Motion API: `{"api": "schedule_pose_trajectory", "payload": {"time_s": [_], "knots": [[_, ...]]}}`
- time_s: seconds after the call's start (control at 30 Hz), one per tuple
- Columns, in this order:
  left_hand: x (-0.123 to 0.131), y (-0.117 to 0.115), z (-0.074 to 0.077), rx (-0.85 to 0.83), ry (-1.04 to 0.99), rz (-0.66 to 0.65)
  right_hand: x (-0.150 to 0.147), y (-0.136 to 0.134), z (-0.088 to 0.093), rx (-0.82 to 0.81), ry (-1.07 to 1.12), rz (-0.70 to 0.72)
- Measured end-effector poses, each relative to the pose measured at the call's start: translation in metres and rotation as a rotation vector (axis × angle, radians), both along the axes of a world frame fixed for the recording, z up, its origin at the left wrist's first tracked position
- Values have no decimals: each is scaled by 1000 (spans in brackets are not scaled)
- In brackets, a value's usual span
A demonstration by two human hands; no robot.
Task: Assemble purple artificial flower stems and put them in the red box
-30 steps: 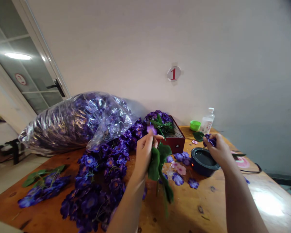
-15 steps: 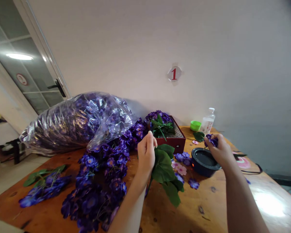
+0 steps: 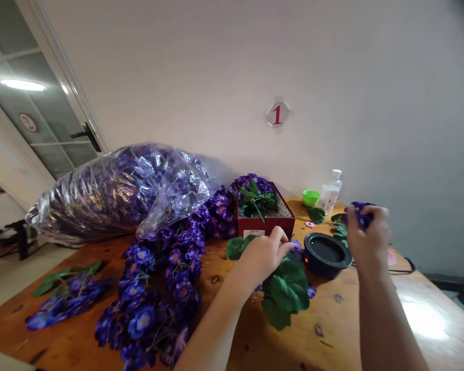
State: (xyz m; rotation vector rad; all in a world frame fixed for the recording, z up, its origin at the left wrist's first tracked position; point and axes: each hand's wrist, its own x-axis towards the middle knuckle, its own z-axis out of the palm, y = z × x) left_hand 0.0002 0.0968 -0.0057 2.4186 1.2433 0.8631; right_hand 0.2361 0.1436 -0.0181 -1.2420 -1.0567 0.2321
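Observation:
My left hand (image 3: 265, 252) is closed, thumb and fingers pinching the stem of a bunch of green artificial leaves (image 3: 290, 286) that hangs low over the table. Just right of the dark round pot (image 3: 327, 252), my right hand (image 3: 371, 234) grips a purple artificial flower (image 3: 360, 212); the hand is slightly blurred. An orange light glows on the pot's side, and dark contents show inside its rim. Some loose purple petals (image 3: 297, 250) lie between the leaves and the pot, partly hidden by my left hand.
A clear bag (image 3: 119, 190) of purple flowers fills the back left, with a heap of flowers (image 3: 150, 299) before it. A red box (image 3: 284, 226) with flowers and leaves stands behind my left hand. A green cup (image 3: 311, 198) and a bottle (image 3: 330, 193) stand near the wall.
My left hand has moved right and lower with the leaves, closer to the pot. My right hand has shifted right from over the pot's edge, still holding the purple flower.

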Motion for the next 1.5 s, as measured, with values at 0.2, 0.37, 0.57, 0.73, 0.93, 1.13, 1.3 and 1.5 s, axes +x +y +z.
{"api": "schedule_pose_trajectory", "payload": {"time_s": [0.2,0.37,0.57,0.73,0.93,1.13,1.3,1.5], "knots": [[-2,-6,5,122,-29,-4,14,12,-17,-239,-320,-17],[-7,-10,10,285,-24,-6,4,2,-5,-53,-126,-181],[-9,-15,11,480,-101,-96,-39,-29,31,125,438,347],[-17,-17,14,429,-63,-25,-79,-53,43,163,672,728],[-25,-19,17,313,-23,41,-88,-62,43,65,692,821],[-27,-21,20,297,-43,43,-87,-59,43,70,687,797],[-27,-21,20,308,-58,38,-87,-58,41,51,727,837],[-28,-21,19,300,-58,44,-86,-59,41,51,706,823]]}}
